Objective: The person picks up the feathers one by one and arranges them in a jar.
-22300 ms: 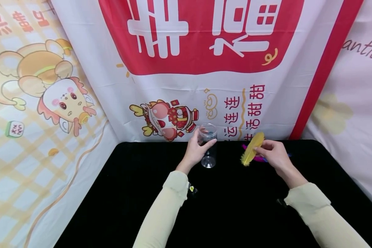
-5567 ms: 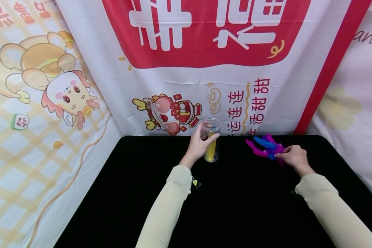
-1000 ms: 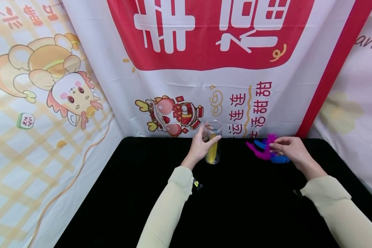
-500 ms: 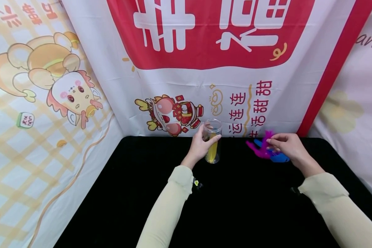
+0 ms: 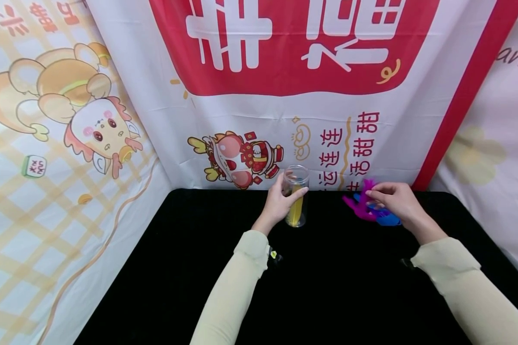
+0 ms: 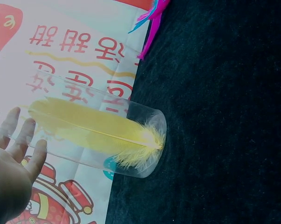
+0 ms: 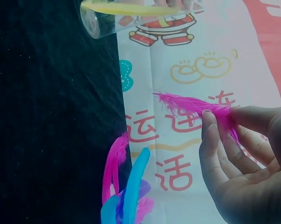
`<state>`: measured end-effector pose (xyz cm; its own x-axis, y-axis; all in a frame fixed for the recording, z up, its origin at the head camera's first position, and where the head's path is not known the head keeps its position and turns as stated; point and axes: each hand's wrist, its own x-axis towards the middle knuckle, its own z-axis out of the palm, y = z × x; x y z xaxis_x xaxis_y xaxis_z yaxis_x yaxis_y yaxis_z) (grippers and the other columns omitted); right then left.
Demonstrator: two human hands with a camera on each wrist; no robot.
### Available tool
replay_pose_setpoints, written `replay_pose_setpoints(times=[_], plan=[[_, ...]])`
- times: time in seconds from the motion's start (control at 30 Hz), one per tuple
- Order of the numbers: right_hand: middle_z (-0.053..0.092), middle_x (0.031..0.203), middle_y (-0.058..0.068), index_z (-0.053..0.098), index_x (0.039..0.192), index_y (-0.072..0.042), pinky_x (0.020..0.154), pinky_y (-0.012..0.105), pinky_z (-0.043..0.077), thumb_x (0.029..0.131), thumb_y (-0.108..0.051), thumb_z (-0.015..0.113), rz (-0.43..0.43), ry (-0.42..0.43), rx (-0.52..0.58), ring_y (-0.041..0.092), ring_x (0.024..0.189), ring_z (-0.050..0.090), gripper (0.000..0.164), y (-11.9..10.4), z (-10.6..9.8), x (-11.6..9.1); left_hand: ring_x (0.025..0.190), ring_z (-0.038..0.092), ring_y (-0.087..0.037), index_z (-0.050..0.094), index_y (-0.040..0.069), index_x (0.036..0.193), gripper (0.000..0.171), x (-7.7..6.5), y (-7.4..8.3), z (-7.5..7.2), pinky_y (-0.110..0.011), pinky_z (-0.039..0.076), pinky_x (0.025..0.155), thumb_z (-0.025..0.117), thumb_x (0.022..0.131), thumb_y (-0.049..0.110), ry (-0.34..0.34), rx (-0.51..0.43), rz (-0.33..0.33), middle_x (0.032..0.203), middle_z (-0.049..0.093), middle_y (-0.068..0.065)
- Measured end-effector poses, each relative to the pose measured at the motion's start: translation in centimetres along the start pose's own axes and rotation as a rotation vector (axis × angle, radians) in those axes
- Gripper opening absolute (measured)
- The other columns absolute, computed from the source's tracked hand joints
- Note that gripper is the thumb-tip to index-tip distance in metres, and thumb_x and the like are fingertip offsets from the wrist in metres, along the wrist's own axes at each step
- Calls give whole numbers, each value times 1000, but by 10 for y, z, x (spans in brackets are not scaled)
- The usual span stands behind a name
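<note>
My left hand (image 5: 277,203) grips a clear jar (image 5: 302,211) upright near the back edge of the table, with the thumb across its front. Inside the jar stands one yellow feather (image 6: 93,128), its fluffy quill end at the bottom. Between the thumb and fingertips of my right hand (image 5: 394,201) a magenta feather (image 7: 191,103) is pinched, raised to the right of the jar and apart from it. Below that hand lies a small heap of loose feathers (image 7: 139,182) in blue, magenta and purple, partly hidden behind the fingers in the head view.
A black cloth (image 5: 328,287) covers the table. Right behind its back edge hangs a white and red printed curtain (image 5: 250,110), and printed curtains close in the left side (image 5: 69,230) and the right side (image 5: 479,201).
Over the last second my right hand has moved left and slightly up with the magenta feather. The yellow feather, in my right hand much earlier, is now in the jar. My left hand keeps its grip.
</note>
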<state>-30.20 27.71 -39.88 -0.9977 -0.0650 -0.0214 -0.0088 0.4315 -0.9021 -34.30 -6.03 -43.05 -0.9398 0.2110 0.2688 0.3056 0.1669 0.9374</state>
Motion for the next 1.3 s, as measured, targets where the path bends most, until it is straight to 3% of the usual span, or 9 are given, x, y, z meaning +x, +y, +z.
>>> replay_pose_setpoints(times=[0.2, 0.43, 0.77, 1.03, 1.3], plan=[[76, 90, -4, 66, 119, 8, 71, 30, 59, 100, -35, 69, -3, 5, 13, 15, 85, 75, 47, -6, 3, 0, 133, 53, -18, 45, 25, 148, 64, 1, -1, -1, -47, 41, 114, 75, 94, 42, -6, -1, -4, 138, 61, -2], [77, 87, -2, 67, 117, 7, 68, 28, 57, 99, -36, 69, -3, 1, 2, 16, 83, 74, 46, -11, 5, 1, 133, 53, -17, 45, 26, 148, 66, -1, -1, 0, -46, 42, 113, 75, 93, 45, -3, -1, 3, 135, 61, 5], [77, 91, -4, 66, 120, 7, 76, 31, 60, 100, -36, 69, 8, -35, 32, 18, 87, 74, 48, -22, 5, 4, 134, 53, -18, 45, 26, 147, 64, 2, -2, -1, -46, 41, 114, 74, 94, 45, -18, -10, -4, 137, 60, 0], [76, 93, -5, 65, 121, 8, 77, 31, 60, 100, -35, 69, -13, -38, 61, 14, 86, 74, 48, -30, 8, 3, 134, 52, -19, 42, 16, 152, 73, 1, -2, -1, -48, 41, 114, 74, 94, 45, -13, -10, 0, 137, 60, 2], [76, 95, -3, 65, 120, 8, 73, 28, 59, 100, -34, 68, -37, -35, 72, 19, 90, 75, 46, -39, 14, 4, 133, 53, -18, 45, 24, 148, 65, 1, -1, -1, -48, 42, 113, 75, 94, 44, 2, -9, 6, 137, 61, 1]])
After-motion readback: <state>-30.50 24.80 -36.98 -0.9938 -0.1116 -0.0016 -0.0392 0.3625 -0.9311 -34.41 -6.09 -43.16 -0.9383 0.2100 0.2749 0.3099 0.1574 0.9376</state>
